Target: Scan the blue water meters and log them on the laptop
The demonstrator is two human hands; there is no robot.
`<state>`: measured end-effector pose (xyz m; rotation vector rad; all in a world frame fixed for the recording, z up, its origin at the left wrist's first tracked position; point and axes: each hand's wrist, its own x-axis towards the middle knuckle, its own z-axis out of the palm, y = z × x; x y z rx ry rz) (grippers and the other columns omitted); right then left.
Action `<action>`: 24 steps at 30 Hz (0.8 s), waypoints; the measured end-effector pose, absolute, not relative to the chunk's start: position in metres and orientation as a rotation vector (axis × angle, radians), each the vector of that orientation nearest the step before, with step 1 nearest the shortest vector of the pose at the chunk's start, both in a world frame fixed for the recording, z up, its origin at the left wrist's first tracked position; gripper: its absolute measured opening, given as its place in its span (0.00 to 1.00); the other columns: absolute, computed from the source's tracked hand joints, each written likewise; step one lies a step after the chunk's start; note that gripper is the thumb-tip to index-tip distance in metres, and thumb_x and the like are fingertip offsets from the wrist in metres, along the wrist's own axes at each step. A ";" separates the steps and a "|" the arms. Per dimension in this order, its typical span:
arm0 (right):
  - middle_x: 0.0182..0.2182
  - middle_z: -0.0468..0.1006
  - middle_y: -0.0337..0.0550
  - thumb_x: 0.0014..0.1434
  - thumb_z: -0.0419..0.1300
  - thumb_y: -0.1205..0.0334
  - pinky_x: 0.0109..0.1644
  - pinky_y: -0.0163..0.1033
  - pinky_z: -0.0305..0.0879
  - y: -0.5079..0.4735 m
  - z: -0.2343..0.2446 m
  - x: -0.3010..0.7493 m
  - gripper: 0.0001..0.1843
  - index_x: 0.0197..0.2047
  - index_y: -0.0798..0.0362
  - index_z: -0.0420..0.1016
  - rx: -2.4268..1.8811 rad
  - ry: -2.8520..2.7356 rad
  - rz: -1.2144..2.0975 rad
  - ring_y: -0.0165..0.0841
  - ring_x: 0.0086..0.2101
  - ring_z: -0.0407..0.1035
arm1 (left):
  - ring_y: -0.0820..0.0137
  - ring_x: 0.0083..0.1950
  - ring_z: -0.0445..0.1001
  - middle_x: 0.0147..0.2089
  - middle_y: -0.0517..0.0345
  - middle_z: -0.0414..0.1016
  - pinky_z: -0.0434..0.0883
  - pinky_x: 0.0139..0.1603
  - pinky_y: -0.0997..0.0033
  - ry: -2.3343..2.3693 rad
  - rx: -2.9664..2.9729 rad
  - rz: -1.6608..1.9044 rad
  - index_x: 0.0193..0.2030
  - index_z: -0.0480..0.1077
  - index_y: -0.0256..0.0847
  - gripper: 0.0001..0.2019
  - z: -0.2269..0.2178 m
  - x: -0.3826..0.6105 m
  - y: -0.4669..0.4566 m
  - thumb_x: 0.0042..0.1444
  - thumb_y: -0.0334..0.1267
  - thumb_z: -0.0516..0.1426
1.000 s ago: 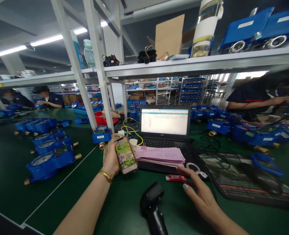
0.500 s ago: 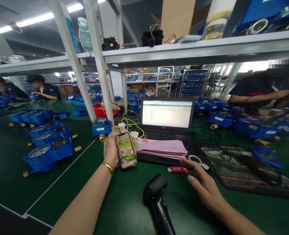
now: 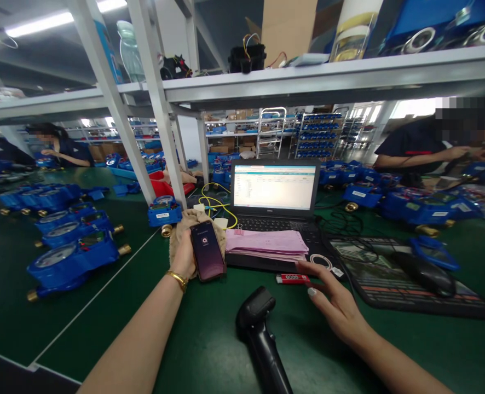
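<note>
My left hand [image 3: 184, 256] is closed around the left side of a smartphone [image 3: 208, 253], whose screen shows a dark purple page with a small logo. A tan cloth [image 3: 177, 241] lies behind that hand. My right hand [image 3: 336, 302] hovers over the green table with its fingers apart, holding nothing. Its fingertips are close to a red lighter-like stick [image 3: 292, 279]; whether they touch it I cannot tell. Between my arms a black barcode scanner [image 3: 261, 334] lies on the table. Pink papers [image 3: 267, 242] with a binder clip rest on the laptop's [image 3: 273, 189] front part.
Blue meters [image 3: 72, 257] with brass fittings stand at the left, others at the right. A black mouse [image 3: 425, 273] sits on a mouse pad [image 3: 374, 290]. A metal shelf [image 3: 333, 76] crosses above. Co-workers sit at the far left and right.
The phone's screen has gone from a bright green picture to a dark purple page. The whole view has shifted slightly; both hands keep nearly the same pose.
</note>
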<state>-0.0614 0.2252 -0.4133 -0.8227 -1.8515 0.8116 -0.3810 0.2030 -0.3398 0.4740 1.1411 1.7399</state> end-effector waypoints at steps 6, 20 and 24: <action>0.53 0.72 0.53 0.60 0.56 0.51 0.51 0.45 0.73 0.225 -0.413 -0.061 0.23 0.57 0.50 0.69 -0.819 -1.852 0.808 0.43 0.53 0.68 | 0.61 0.46 0.75 0.47 0.49 0.75 0.77 0.43 0.68 1.094 0.450 1.707 0.58 0.65 0.33 0.18 -0.339 -0.384 0.201 0.66 0.37 0.47; 0.54 0.72 0.53 0.61 0.56 0.49 0.52 0.46 0.73 0.228 -0.417 -0.060 0.24 0.57 0.49 0.69 -0.833 -1.861 0.795 0.43 0.53 0.68 | 0.39 0.62 0.62 0.63 0.35 0.61 0.74 0.49 0.39 0.614 0.428 1.571 0.66 0.56 0.36 0.29 -0.339 -0.393 0.194 0.65 0.52 0.39; 0.54 0.72 0.52 0.60 0.57 0.49 0.53 0.46 0.72 0.229 -0.419 -0.060 0.24 0.57 0.49 0.69 -0.840 -1.856 0.793 0.43 0.54 0.68 | 0.40 0.60 0.63 0.62 0.34 0.61 0.78 0.47 0.47 0.688 0.403 1.586 0.66 0.54 0.32 0.25 -0.339 -0.392 0.193 0.63 0.36 0.46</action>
